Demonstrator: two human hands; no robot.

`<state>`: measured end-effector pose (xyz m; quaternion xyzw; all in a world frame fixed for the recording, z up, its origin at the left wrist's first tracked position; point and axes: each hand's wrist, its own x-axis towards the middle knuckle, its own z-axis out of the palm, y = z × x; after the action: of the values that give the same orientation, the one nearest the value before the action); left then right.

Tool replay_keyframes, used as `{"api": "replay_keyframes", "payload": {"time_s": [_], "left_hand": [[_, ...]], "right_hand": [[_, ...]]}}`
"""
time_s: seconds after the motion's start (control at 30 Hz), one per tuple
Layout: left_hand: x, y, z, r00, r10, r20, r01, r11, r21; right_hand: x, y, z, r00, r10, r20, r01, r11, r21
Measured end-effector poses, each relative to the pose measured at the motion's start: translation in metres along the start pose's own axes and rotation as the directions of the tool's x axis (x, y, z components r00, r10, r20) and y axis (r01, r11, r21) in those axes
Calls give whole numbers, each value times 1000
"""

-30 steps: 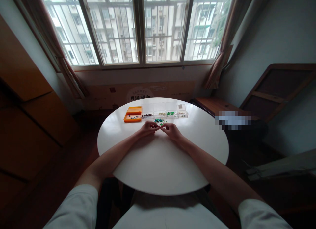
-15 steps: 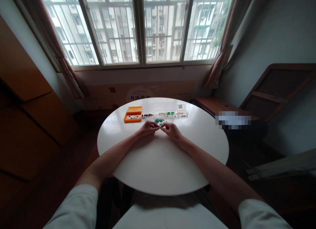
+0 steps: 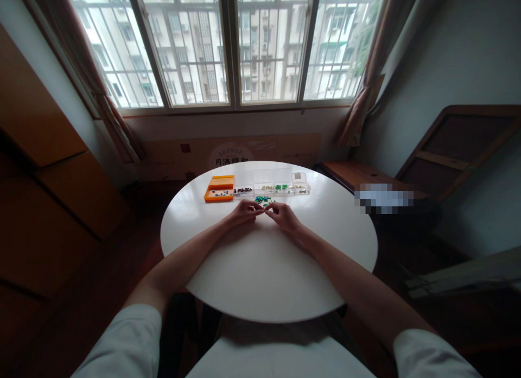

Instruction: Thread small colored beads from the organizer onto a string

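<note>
My left hand (image 3: 243,211) and my right hand (image 3: 283,215) rest on the round white table (image 3: 268,269), fingertips pinched together and almost touching each other. Between the fingertips is something too small to name. Just beyond them lie small green and teal pieces (image 3: 264,200) on the table. Behind those stands a clear compartment box (image 3: 272,183) with small dark, green and yellowish pieces inside. An orange tray (image 3: 220,189) with a few small pieces sits to its left.
A barred window (image 3: 228,44) with curtains fills the far wall. A wooden cabinet (image 3: 49,166) stands at the left. A wooden bench and a leaning frame (image 3: 459,150) are at the right. A cardboard panel (image 3: 232,152) leans below the window.
</note>
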<state>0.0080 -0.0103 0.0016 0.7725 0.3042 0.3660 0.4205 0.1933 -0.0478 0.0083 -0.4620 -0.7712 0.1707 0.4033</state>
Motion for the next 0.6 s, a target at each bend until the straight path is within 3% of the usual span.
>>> {"api": "replay_keyframes", "payload": {"time_s": [0.6], "left_hand": [[1,-1,1,1000,24,-7,-23,999,36]], "right_hand": [[0,0,1,1000,-3,-13,3,1000,-19]]}}
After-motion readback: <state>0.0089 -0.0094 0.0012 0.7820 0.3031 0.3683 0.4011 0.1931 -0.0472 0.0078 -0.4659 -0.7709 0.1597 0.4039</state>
